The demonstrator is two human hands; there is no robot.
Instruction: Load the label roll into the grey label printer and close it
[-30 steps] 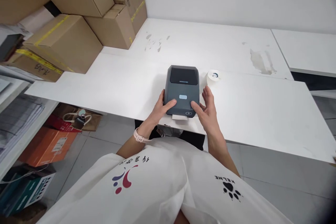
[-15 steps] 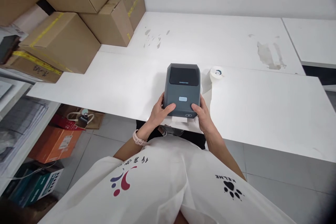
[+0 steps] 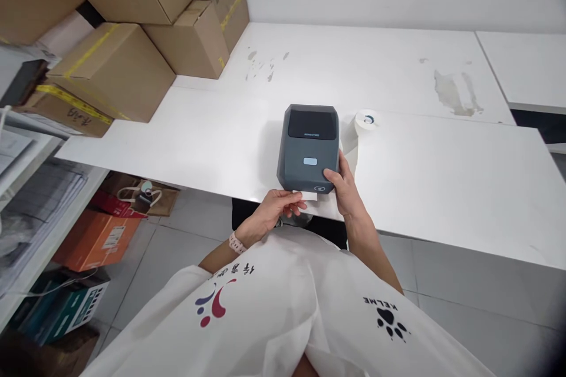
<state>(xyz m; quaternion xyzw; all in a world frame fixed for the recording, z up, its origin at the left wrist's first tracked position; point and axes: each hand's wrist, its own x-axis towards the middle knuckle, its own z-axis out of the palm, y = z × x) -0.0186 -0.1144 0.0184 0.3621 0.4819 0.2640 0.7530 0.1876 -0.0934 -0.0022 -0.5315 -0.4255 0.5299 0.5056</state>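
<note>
A dark grey label printer (image 3: 309, 150) sits near the front edge of the white table, with a black window on top and a pale button. From its near side sticks out a white label strip (image 3: 311, 195). My left hand (image 3: 280, 206) pinches the left end of that strip between thumb and fingers. Around the printer's near right corner my right hand (image 3: 345, 185) is closed, thumb on top. Behind and right of the printer stands a roll of white labels (image 3: 366, 120), its loose strip trailing down along the printer's right side.
Cardboard boxes (image 3: 117, 70) with yellow tape are stacked at the table's left end. Below left are a shelf (image 3: 84, 188) with papers, an orange box (image 3: 95, 241) and a green box (image 3: 71, 312) on the floor. The white table (image 3: 442, 188) continues to the right.
My left hand has left the printer's left side and moved down and right to the label strip, now pinching it. My right hand stays on the printer.
</note>
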